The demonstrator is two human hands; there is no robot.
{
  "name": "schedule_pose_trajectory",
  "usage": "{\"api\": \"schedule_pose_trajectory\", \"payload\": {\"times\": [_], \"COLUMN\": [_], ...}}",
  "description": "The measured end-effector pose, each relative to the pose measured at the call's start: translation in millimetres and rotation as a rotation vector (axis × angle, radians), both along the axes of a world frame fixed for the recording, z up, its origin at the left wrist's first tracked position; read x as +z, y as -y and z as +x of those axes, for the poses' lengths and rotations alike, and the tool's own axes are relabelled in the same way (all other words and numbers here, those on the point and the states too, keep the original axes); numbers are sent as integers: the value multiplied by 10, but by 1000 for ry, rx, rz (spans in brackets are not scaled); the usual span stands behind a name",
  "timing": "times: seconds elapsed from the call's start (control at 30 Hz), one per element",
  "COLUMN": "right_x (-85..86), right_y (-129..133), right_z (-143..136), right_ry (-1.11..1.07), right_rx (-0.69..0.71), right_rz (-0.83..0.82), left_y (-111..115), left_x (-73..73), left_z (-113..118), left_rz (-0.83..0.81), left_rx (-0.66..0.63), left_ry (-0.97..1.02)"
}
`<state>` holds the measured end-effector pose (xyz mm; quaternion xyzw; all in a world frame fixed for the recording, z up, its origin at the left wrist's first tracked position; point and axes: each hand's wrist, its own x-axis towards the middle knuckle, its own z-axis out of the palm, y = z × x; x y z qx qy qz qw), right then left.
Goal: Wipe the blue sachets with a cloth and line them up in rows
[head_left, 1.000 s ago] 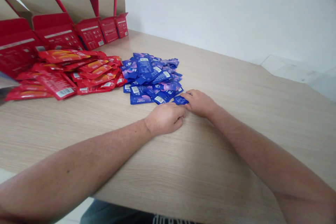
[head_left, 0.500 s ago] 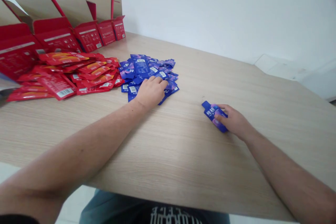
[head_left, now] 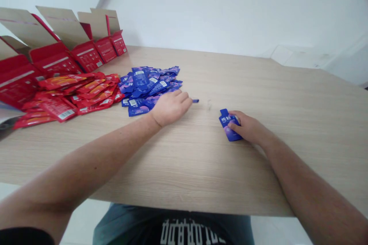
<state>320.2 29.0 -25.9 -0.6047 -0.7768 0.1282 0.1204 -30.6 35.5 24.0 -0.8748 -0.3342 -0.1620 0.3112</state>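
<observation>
My right hand (head_left: 244, 126) is closed on a blue sachet (head_left: 227, 132) with a narrow neck and white characters, held low over the table. Whether more than one sachet is in that grip I cannot tell. At the front right of the pile, my left hand (head_left: 174, 107) has its fingers closed on another blue sachet; only its blue tip (head_left: 196, 101) sticks out past the fingers. Behind and left of this hand lies the pile of blue sachets (head_left: 140, 80), overlapping at odd angles.
Left of the blue pile is a heap of red and orange packets (head_left: 94, 88). A row of open red cartons (head_left: 86, 55) with raised flaps stands behind it. The wooden table (head_left: 201, 168) meets a white wall (head_left: 215, 11) at the back.
My left hand has moved right, off the front of the blue pile, with a sachet in its fingers. My right hand still holds its sachet, now turned more upright. The view has tilted up slightly.
</observation>
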Motion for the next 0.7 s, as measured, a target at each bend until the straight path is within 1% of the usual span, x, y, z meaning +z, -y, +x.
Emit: {"api": "schedule_pose_trajectory", "payload": {"times": [0.07, 0.1, 0.13, 0.17, 0.2, 0.23, 0.3, 0.33, 0.4, 0.43, 0.47, 0.5, 0.57, 0.63, 0.7], "right_x": [-18, -25, -30, -31, -30, -26, -16, -13, -13, -17, -24, -32, -45, -47, -36], "right_y": [-12, -14, -14, -12, -8, -4, 4, 6, 5, 2, -1, -4, -8, -7, -3], "right_z": [9, 9, 7, 4, 2, -1, -2, -1, 4, 8, 11, 14, 18, 19, 16], "right_ry": [16, 18, 20, 23, 25, 25, 20, 15, 5, 1, -4, -11, -25, -34, -37], "right_rx": [13, 23, 32, 38, 45, 49, 47, 48, 49, 53, 58, 62, 67, 64, 65], "right_rz": [-15, -17, -16, -13, -11, -10, -12, -17, -29, -29, -24, -15, 8, 16, 8], "left_y": [270, 380, 461, 510, 522, 498, 347, 231, -45, -184, -313, -424, -586, -676, -717], "left_x": [-116, -175, -221, -249, -253, -234, -150, -101, -25, -8, -5, -14, -52, -85, -86], "left_z": [249, 352, 430, 476, 488, 466, 339, 248, 50, -42, -121, -183, -252, -250, -208], "left_rz": [-57, -88, -125, -160, -198, -236, -300, -316, -306, -316, -344, -371, -393, -406, -427], "left_rx": [-195, -295, -369, -407, -418, -399, -266, -148, 198, 365, 505, 601, 670, 677, 675], "left_ry": [-99, -141, -179, -198, -205, -194, -118, -44, 95, 119, 112, 95, 77, 60, 36]}}
